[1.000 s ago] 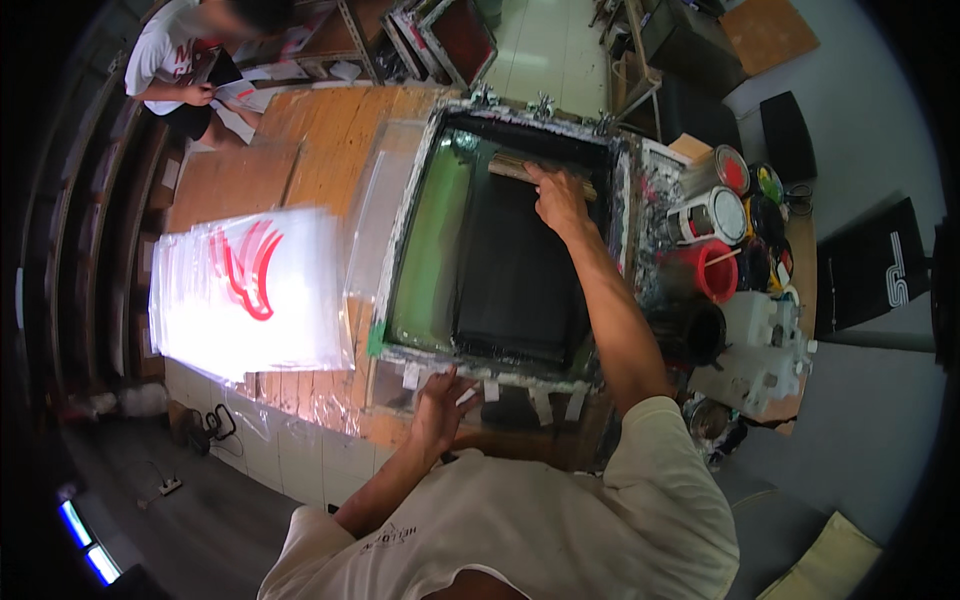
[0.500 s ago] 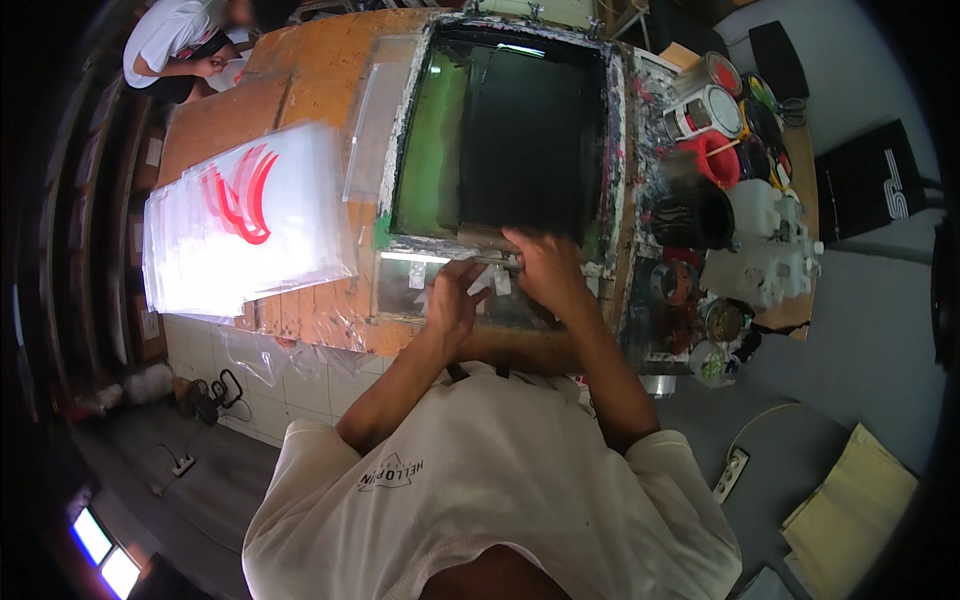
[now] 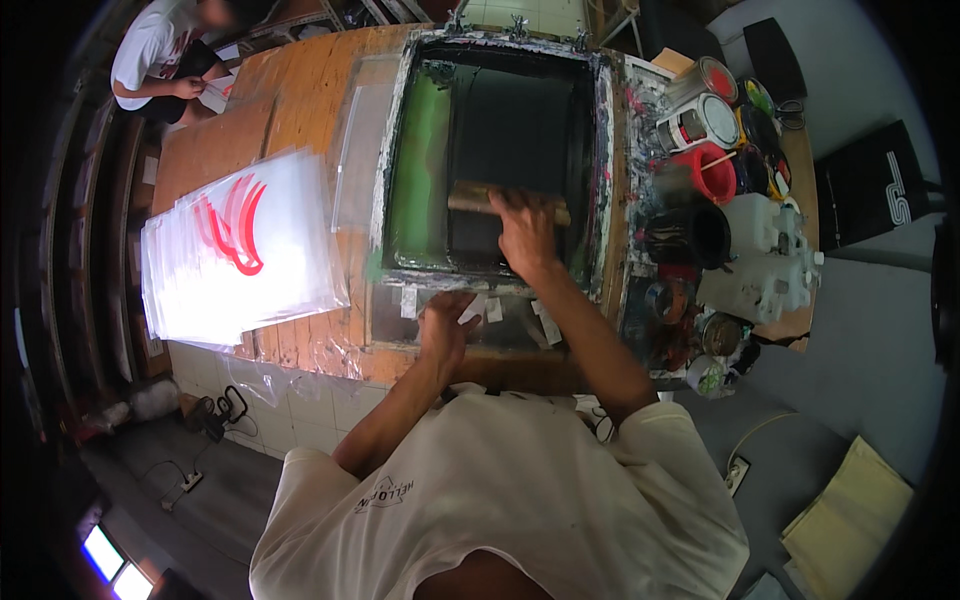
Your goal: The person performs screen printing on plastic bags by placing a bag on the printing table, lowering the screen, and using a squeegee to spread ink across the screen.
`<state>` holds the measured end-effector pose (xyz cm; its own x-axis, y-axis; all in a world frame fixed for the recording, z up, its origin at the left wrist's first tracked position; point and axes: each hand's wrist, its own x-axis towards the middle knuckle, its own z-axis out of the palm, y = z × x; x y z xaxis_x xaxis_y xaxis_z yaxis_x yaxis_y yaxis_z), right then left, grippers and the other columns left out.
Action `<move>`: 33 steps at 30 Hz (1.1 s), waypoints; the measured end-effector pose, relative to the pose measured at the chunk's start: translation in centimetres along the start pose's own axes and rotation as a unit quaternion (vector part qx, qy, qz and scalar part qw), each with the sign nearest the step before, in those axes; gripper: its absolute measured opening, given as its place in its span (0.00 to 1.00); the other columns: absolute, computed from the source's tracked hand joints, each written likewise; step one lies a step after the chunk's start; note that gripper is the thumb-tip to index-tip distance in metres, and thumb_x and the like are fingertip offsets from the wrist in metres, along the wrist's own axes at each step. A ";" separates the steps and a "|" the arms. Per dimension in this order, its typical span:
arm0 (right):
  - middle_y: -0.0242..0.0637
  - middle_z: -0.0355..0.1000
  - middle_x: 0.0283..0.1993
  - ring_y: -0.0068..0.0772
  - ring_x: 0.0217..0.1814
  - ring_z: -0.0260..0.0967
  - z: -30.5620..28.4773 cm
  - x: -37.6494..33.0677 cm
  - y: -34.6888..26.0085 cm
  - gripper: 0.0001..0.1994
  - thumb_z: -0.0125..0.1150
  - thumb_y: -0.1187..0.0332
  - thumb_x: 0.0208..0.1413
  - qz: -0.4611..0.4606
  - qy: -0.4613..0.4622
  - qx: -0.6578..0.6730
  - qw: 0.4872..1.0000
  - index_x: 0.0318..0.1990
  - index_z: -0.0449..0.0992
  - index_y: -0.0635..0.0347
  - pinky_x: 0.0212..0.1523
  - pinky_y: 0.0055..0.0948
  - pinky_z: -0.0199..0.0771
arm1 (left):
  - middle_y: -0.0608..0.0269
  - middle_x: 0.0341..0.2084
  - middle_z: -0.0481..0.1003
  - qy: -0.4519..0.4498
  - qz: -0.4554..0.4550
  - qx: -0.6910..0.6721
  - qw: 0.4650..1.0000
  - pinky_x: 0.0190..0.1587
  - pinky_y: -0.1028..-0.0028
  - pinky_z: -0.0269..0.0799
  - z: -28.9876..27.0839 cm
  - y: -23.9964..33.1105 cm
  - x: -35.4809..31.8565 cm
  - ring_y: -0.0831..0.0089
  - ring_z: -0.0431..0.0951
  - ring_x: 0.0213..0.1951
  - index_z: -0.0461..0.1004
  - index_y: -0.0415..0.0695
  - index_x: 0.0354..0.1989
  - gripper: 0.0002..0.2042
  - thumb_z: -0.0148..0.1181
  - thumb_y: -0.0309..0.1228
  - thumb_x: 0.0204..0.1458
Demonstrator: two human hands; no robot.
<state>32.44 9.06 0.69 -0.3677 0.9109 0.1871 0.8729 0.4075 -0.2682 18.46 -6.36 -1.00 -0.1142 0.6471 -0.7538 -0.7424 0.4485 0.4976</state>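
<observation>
A screen-printing frame lies on the wooden table before me, its mesh green at the left and coated with dark ink over the middle. My right hand grips a wooden-handled squeegee, which lies crosswise on the inked mesh, below the middle of the frame. Just outside the near rim is my left hand, thumb and fingers apart, with nothing visible between them. Beside it, pale tape pieces stick to the clear sheet under the frame's near side.
Clear plastic sheets printed in red are stacked at the left. Paint cans, a red tub, a dark pot and plastic bottles crowd the right side. A person sits at the far left, handling a sheet.
My right hand has pushed the squeegee from the near rim farther up over the mesh. My left hand, near the squeegee before, now stays by the near rim. The whole view has shifted slightly.
</observation>
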 end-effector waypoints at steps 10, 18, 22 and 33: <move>0.47 0.79 0.41 0.53 0.46 0.77 0.9 18.3 10.3 0.20 0.56 0.73 0.51 0.037 -0.020 0.002 0.999 0.53 0.78 0.48 0.50 0.51 0.73 | 0.52 0.47 0.68 0.008 -0.008 0.001 1.000 0.50 0.51 0.71 1.9 0.9 -1.5 0.58 0.68 0.57 0.65 0.46 0.44 0.09 0.47 0.36 0.61; 0.47 0.76 0.50 0.53 0.51 0.75 -10.7 3.5 0.5 0.21 0.58 0.76 0.53 0.029 -0.218 0.158 0.963 0.57 0.74 0.55 0.52 0.44 0.76 | 0.57 0.45 0.71 -0.023 0.018 -0.011 1.000 0.54 0.50 0.69 1.2 2.3 -3.0 0.56 0.71 0.56 0.66 0.49 0.39 0.07 0.55 0.34 0.56; 0.40 0.74 0.48 0.45 0.50 0.70 -11.2 -5.7 -3.6 0.24 0.57 0.79 0.45 -0.028 -0.076 0.062 0.995 0.54 0.74 0.55 0.52 0.45 0.63 | 0.57 0.44 0.73 -0.088 0.024 -0.014 0.996 0.55 0.57 0.68 2.3 4.4 -4.4 0.59 0.76 0.53 0.62 0.47 0.43 0.11 0.55 0.29 0.55; 0.38 0.71 0.29 0.45 0.26 0.72 -21.9 5.3 -3.4 0.15 0.64 0.54 0.47 -0.156 0.185 -0.013 0.970 0.36 0.75 0.54 0.29 0.46 0.69 | 0.42 0.43 0.77 -0.335 0.162 -0.046 0.927 0.67 0.48 0.57 11.4 16.1 -8.7 0.43 0.75 0.53 0.69 0.34 0.43 0.10 0.47 0.27 0.59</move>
<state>34.54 11.13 23.27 -0.4787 0.6562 0.5832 0.7472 0.6534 -0.1219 15.07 2.31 18.43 0.0722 0.9900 -0.1210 -0.7971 0.1302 0.5897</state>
